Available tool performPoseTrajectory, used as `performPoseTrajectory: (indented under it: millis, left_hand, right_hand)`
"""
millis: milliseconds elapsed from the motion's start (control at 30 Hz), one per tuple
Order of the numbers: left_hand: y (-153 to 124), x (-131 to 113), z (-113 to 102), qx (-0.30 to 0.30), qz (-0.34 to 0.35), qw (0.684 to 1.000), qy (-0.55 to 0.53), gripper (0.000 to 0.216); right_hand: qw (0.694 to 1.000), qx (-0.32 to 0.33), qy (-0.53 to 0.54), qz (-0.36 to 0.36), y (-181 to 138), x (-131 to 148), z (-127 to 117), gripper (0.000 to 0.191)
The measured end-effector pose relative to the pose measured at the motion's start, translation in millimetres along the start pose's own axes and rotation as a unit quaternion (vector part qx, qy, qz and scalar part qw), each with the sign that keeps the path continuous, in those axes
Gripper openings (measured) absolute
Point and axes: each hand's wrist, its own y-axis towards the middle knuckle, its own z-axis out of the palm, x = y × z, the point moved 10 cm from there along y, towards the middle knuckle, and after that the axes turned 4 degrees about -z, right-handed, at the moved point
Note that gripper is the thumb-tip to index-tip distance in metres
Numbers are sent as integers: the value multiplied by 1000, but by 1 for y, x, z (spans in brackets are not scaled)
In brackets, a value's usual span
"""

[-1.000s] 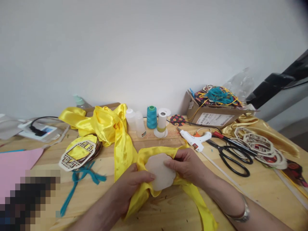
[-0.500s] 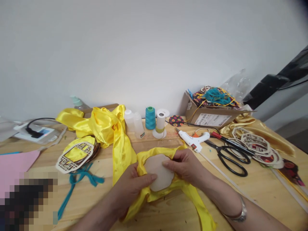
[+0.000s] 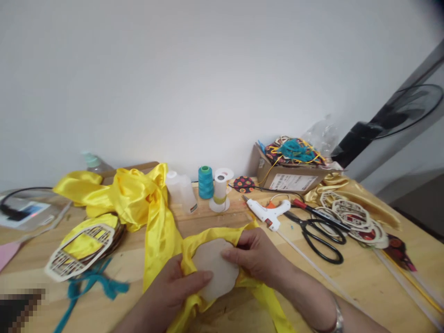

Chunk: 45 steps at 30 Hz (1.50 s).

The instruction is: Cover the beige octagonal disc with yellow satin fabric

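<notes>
Both hands are busy near the bottom middle of the picture. The left hand (image 3: 169,286) pinches a flat, pale plate with a wavy edge (image 3: 217,263), its thumb lying on top at the plate's left side. The right hand (image 3: 260,256) pinches the upper right edge, thumb on top too. A shiny yellow cloth strip (image 3: 204,233) goes around the plate and is held in both hands with it. The grip looks the same as half a second ago.

What is different is the view. Almost everything now sits more to the left and a bit lower than before. The tall cone of teal thread (image 3: 206,184), near the middle, has slid that way, and so have the white plastic glue gun (image 3: 270,212) and the black-handled metal scissors (image 3: 305,224) on the right. They lie the same way on the pale wooden table (image 3: 360,282). Only a corner of the pink flat sheet (image 3: 7,254) shows now at the left edge. At the bottom, the loose end of the strip is cut off, and the silver metal bracelet (image 3: 338,319) on the right wrist is partly cut off too. At the upper right, more shows of the thick black pole (image 3: 354,138), and a see-through shape with a thin dark rim (image 3: 416,108) has come into sight.
</notes>
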Motion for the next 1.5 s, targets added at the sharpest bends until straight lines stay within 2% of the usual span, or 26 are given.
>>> performPoseTrajectory:
  millis: [200, 467, 667, 767, 833, 900, 933, 1000, 1067, 1100, 1133, 1167, 1300, 1433, 1500]
  left_hand:
    - [0, 0, 0, -14, -10, 1000, 5, 35]
    - [-3, -4, 10, 34, -1, 999, -25, 37]
    - [-5, -3, 6, 29, 11, 998, -47, 38]
    - [-5, -4, 3, 23, 14, 999, -46, 37]
    - [-5, -6, 1, 15, 15, 999, -49, 35]
    - [-5, -6, -2, 0, 9, 998, -58, 33]
    - [-5, -5, -4, -8, 4, 998, -61, 33]
    - [-4, -5, -6, -15, -4, 998, -65, 33]
    - [-3, -4, -8, -14, -6, 998, -68, 35]
    - [-2, -4, -9, -13, -5, 997, -70, 37]
    - [-1, -5, -10, -12, -3, 997, -74, 39]
    - [0, -5, -11, -12, -1, 997, -77, 41]
    - [1, -5, -12, -10, -2, 997, -81, 44]
    - [-2, -4, -13, -18, -21, 997, -72, 33]
    - [-3, -4, -12, -19, -28, 997, -75, 35]
  right_hand:
    - [1000, 8, -12, -9, 0, 5, 0, 40]
    - [1000, -9, -1, -1, 0, -1, -4, 40]
    - [999, -24, 19, 11, -1, -2, 1, 41]
    - [999, -16, -31, 13, -1, 8, 0, 43]
    - [994, 0, -108, 5, -5, 23, -7, 42]
    - [972, -10, -234, -22, -14, 45, -27, 36]
    - [943, -48, -326, -46, -21, 59, -45, 32]
    - [843, -107, -527, -36, -39, 70, -82, 26]
    - [738, -136, -660, 26, -58, 61, -122, 24]
    - [696, -149, -700, 53, -68, 53, -140, 21]
    - [672, -145, -723, 63, -75, 43, -153, 19]
    - [665, -131, -733, 59, -79, 33, -160, 19]
    - [677, -132, -723, 41, -87, 9, -173, 28]
    - [679, -146, -717, 57, -85, 11, -172, 26]
    - [674, -151, -721, 64, -87, 20, -173, 22]
